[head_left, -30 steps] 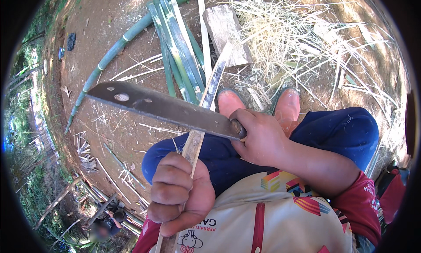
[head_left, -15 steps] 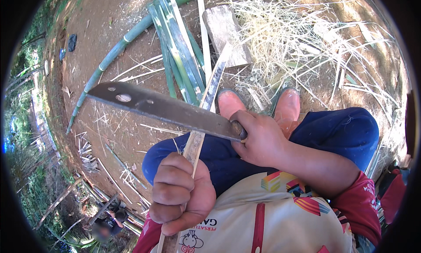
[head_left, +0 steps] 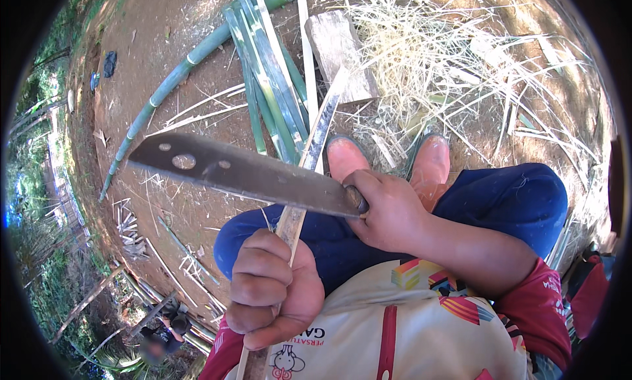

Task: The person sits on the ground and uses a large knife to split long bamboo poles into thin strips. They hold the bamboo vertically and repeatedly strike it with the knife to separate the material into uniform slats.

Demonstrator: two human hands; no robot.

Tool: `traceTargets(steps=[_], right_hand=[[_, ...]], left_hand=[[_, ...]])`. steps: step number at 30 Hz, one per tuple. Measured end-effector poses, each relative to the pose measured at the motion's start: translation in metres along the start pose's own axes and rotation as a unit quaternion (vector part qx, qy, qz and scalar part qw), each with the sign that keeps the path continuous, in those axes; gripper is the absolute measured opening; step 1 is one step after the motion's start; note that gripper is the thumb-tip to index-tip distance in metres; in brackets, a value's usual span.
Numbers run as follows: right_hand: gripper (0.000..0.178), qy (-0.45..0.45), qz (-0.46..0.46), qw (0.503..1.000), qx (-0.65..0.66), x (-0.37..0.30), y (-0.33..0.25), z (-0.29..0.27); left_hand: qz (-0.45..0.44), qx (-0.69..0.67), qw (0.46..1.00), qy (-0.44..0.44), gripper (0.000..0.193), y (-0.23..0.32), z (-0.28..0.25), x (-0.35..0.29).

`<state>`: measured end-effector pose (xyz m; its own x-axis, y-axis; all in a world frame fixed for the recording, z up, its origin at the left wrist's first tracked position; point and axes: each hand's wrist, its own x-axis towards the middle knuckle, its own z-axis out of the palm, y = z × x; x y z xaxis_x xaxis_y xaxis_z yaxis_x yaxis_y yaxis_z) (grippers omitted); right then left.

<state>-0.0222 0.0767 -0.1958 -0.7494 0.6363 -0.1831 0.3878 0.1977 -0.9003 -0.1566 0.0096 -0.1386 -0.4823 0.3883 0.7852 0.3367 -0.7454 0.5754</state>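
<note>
Clenching the bamboo strip [head_left: 290, 225], your left hand [head_left: 273, 288] sits near the machete [head_left: 247, 173] your closed right hand [head_left: 388, 209] grips; a slip nearward could cut the left.

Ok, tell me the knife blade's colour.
The knife blade is dark grey-brown, clearest in the head view.
</note>
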Motion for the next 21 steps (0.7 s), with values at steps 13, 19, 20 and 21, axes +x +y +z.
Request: traceTargets(steps=[13, 19, 20, 21], right_hand=[[0.035, 0.014, -0.013, 1.0, 0.024, -0.003, -0.0027, 0.0057], [0.036, 0.007, 0.016, 1.0, 0.011, -0.0019, 0.0002, 0.0058], [0.036, 0.014, -0.005, 1.0, 0.016, -0.0029, -0.0007, 0.0052], [0.035, 0.018, -0.026, 0.999, 0.022, -0.0058, -0.0021, 0.0057]], left_hand=[[-0.006, 0.002, 1.0, 0.0, 0.044, 0.002, -0.0002, 0.0002], [-0.006, 0.004, 1.0, -0.003, 0.043, 0.0009, 0.0013, -0.0012], [-0.004, 0.006, 1.0, -0.002, 0.043, 0.0014, 0.0019, -0.0011], [-0.005, 0.01, 1.0, -0.001, 0.043, 0.0029, 0.0019, -0.0018]])
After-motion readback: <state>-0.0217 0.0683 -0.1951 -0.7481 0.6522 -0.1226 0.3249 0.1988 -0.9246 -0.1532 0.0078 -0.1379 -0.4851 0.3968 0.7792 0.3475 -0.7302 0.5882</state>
